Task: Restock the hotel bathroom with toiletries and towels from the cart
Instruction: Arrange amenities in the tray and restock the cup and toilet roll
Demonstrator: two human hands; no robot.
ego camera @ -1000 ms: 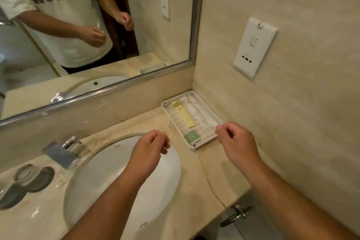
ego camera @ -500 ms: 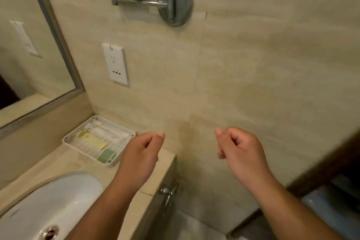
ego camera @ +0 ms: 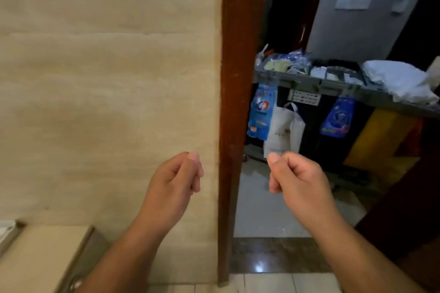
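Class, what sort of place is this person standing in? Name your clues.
Probably a hotel bathroom doorway: a housekeeping cart carrying white towels stands beyond the wooden door frame, beside a beige tiled wall.

nothing really readable, blue packets [ego camera: 262,112] on the cart [ego camera: 309,82] have logos too blurry to make out, white bag [ego camera: 284,131] print and door notice [ego camera: 353,2] same deal

You are at the doorway of a hotel bathroom. A beige stone wall [ego camera: 107,78] meets the vanity counter [ego camera: 42,257] at your lower left, beside a dark wooden door frame [ego camera: 235,102]. Just outside stands a housekeeping cart [ego camera: 309,82]. White towels [ego camera: 400,81] are piled on its top, and blue packets [ego camera: 262,112] and a white bag [ego camera: 284,131] hang from its edge.
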